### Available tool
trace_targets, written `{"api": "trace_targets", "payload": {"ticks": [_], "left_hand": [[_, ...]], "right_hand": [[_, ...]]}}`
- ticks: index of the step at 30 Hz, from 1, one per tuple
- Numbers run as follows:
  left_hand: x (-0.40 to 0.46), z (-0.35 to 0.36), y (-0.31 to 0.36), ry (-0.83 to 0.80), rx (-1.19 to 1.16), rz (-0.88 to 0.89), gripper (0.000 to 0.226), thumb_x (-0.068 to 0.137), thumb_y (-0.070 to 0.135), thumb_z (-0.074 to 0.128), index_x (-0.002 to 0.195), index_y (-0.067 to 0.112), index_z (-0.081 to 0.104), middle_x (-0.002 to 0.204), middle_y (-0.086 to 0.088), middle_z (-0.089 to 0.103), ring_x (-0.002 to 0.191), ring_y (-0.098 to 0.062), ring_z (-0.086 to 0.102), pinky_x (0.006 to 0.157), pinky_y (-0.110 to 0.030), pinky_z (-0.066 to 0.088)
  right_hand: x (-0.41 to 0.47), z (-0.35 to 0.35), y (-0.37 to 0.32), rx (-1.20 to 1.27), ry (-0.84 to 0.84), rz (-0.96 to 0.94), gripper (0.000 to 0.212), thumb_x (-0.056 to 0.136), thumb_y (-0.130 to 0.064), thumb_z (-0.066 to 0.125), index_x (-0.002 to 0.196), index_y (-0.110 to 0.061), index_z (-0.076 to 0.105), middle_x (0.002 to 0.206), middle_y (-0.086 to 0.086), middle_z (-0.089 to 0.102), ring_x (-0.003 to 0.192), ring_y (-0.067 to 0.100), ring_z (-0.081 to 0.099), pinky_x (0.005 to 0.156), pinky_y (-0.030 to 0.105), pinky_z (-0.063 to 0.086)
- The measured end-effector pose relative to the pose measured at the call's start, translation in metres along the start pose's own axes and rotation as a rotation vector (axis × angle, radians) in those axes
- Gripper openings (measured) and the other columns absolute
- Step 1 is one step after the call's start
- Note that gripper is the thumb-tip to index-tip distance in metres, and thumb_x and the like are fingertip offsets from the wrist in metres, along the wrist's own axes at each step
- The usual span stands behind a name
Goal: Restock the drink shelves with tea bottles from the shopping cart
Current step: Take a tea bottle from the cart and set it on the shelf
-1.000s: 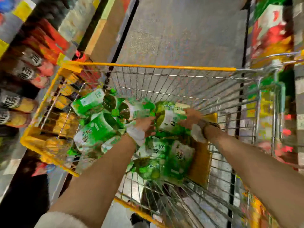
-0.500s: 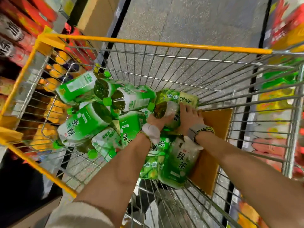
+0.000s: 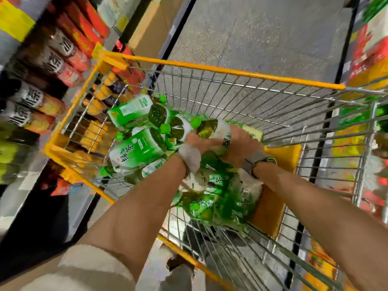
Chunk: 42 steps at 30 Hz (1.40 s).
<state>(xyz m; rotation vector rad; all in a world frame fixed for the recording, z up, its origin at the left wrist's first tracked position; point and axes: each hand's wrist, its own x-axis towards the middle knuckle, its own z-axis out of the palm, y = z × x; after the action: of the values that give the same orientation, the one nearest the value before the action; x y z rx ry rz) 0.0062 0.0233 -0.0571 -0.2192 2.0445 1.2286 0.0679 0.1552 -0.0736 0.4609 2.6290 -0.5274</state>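
Reaching down into a wire shopping cart (image 3: 220,69) w/ yellow rim, both arms meet over a pile of green tea bottles (image 3: 136,148), all lying on their sides, green caps pointing various ways. The pile fills the cart's left & near part; the far right part is bare wire. A flat yellow-brown board (image 3: 270,208) lies in the cart under the pile's right edge.

Left hand (image 3: 194,143), white wrap at the wrist, has fingers curled onto the neck end of one tea bottle (image 3: 212,128) on top of the pile. Right hand (image 3: 239,148), grey watch (image 3: 255,162) on the wrist, is wrapped over the same bottle's labelled body. So both hands grip that one bottle; it's touching the bottles below, not clear of the pile.

More green bottles (image 3: 212,198) lie under the forearms, blurred, count can't tell.

Left of cart: drink shelves (image 3: 37,97) stocked w/ dark-labelled bottles on red & orange packs, just beside the cart's side. Right edge: more shelving (image 3: 369,49), red/green/yellow goods, too blurred to name. Grey speckled floor (image 3: 262,34) runs ahead down the aisle.
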Motion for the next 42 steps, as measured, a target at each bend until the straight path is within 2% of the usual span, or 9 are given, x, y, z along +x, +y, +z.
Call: {"api": "trace_targets", "payload": {"ticks": [2,8,15,19,25,28,32,35,42], "left_hand": [[-0.013,-0.022,0.003,0.009,-0.059,-0.021,0.046,0.071,0.019,0.083,0.111,0.007,0.066,0.092,-0.001,0.065,0.067,-0.005,0.066,0.048,-0.010,0.049],[-0.053,-0.079,0.007,0.051,-0.125,0.002,0.042,0.068,0.021,0.085,0.104,0.015,0.065,0.097,-0.002,0.068,0.092,-0.020,0.067,0.082,-0.029,0.053],[-0.122,-0.179,0.004,0.123,-0.137,0.058,0.042,0.073,0.019,0.082,0.109,0.015,0.059,0.100,0.003,0.060,0.101,-0.016,0.062,0.079,-0.026,0.050],[-0.162,-0.230,-0.002,0.173,-0.148,0.097,0.048,0.078,0.022,0.078,0.120,0.008,0.060,0.104,0.000,0.059,0.092,-0.014,0.056,0.062,-0.012,0.043],[-0.209,-0.305,-0.035,0.257,-0.103,0.126,0.053,0.072,0.035,0.082,0.116,0.017,0.060,0.112,-0.001,0.065,0.102,-0.020,0.063,0.079,-0.029,0.048],[-0.244,-0.345,-0.058,0.269,-0.108,0.166,0.045,0.071,0.036,0.082,0.105,0.026,0.055,0.111,0.007,0.064,0.092,-0.014,0.061,0.081,-0.027,0.048],[-0.287,-0.398,-0.097,0.298,-0.204,0.190,0.049,0.073,0.027,0.082,0.113,0.025,0.054,0.101,0.013,0.062,0.090,-0.011,0.062,0.083,-0.026,0.052],[-0.307,-0.428,-0.130,0.329,-0.271,0.206,0.044,0.071,0.021,0.084,0.110,0.018,0.063,0.082,0.019,0.070,0.076,-0.009,0.065,0.076,-0.023,0.056],[-0.333,-0.490,-0.208,0.360,-0.534,0.193,0.069,0.042,0.028,0.096,0.104,0.011,0.071,0.109,-0.012,0.072,0.106,-0.031,0.067,0.099,-0.051,0.049]], "right_hand": [[-0.011,-0.009,-0.021,-0.004,0.079,-0.048,0.088,0.065,-0.057,0.070,0.131,-0.013,0.033,0.121,0.009,0.051,0.110,0.032,0.054,0.087,0.045,0.050],[-0.037,-0.034,-0.082,-0.085,0.062,-0.104,0.102,0.063,-0.064,0.068,0.139,-0.012,0.025,0.130,0.011,0.049,0.116,0.032,0.051,0.093,0.045,0.047],[-0.078,-0.054,-0.179,-0.113,0.047,-0.250,0.107,0.061,-0.064,0.068,0.142,-0.016,0.019,0.139,0.010,0.040,0.126,0.032,0.042,0.100,0.046,0.042],[-0.098,-0.056,-0.228,-0.036,0.019,-0.309,0.114,0.054,-0.072,0.070,0.142,-0.017,0.021,0.135,0.010,0.041,0.124,0.031,0.043,0.099,0.047,0.042],[-0.126,-0.063,-0.300,0.116,-0.129,-0.459,0.111,0.061,-0.059,0.079,0.144,-0.017,0.020,0.134,0.008,0.044,0.122,0.027,0.049,0.099,0.043,0.045],[-0.146,-0.057,-0.342,0.193,-0.229,-0.497,0.100,0.067,-0.040,0.083,0.144,-0.016,0.024,0.130,0.000,0.051,0.118,0.018,0.054,0.092,0.027,0.047],[-0.177,-0.045,-0.406,0.245,-0.422,-0.603,0.073,0.078,-0.005,0.074,0.138,-0.013,0.034,0.116,-0.004,0.050,0.106,0.009,0.049,0.065,-0.003,0.041],[-0.187,-0.030,-0.442,0.238,-0.472,-0.627,0.076,0.078,-0.010,0.075,0.141,-0.016,0.033,0.128,0.000,0.054,0.116,0.016,0.053,0.080,0.013,0.046],[-0.209,0.027,-0.523,0.206,-0.474,-0.719,0.069,0.062,-0.031,0.086,0.121,-0.021,0.050,0.116,-0.005,0.064,0.108,0.015,0.062,0.095,0.038,0.051]]}}
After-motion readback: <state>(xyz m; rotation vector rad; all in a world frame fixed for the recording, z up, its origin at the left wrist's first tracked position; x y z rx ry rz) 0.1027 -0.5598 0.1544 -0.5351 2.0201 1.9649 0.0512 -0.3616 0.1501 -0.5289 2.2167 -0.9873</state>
